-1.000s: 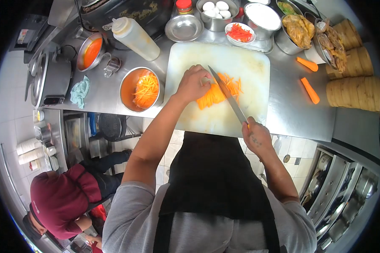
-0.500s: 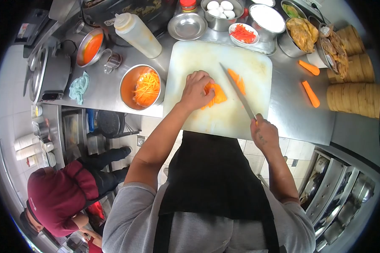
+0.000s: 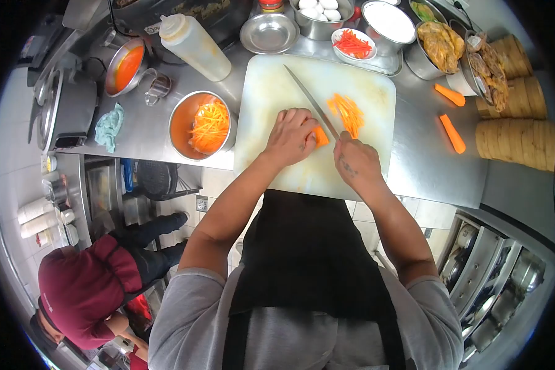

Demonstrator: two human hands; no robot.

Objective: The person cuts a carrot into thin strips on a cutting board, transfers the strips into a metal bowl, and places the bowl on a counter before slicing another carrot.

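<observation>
On the white cutting board (image 3: 277, 83), my left hand (image 3: 291, 137) presses with curled fingers on a stack of carrot slices (image 3: 320, 136), mostly covered by the hand. My right hand (image 3: 356, 161) grips the handle of a kitchen knife (image 3: 311, 97), whose blade points up and left across the board, just right of my left fingers. Cut carrot strips (image 3: 346, 114) lie in a loose pile to the right of the blade. Left of the board stands a metal bowl (image 3: 177, 126) with shredded carrot (image 3: 209, 126) inside.
Two carrot pieces (image 3: 452, 134) lie on the steel counter at right, near bamboo steamers (image 3: 517, 140). Behind the board are a bowl of red strips (image 3: 354, 44), a pot of eggs (image 3: 319, 10) and a squeeze bottle (image 3: 194, 48). Another person (image 3: 89, 290) bends at lower left.
My right hand has moved left and up with the knife, bringing the blade close to my left hand. The strip pile right of the blade is larger, and less carrot shows under my left hand.
</observation>
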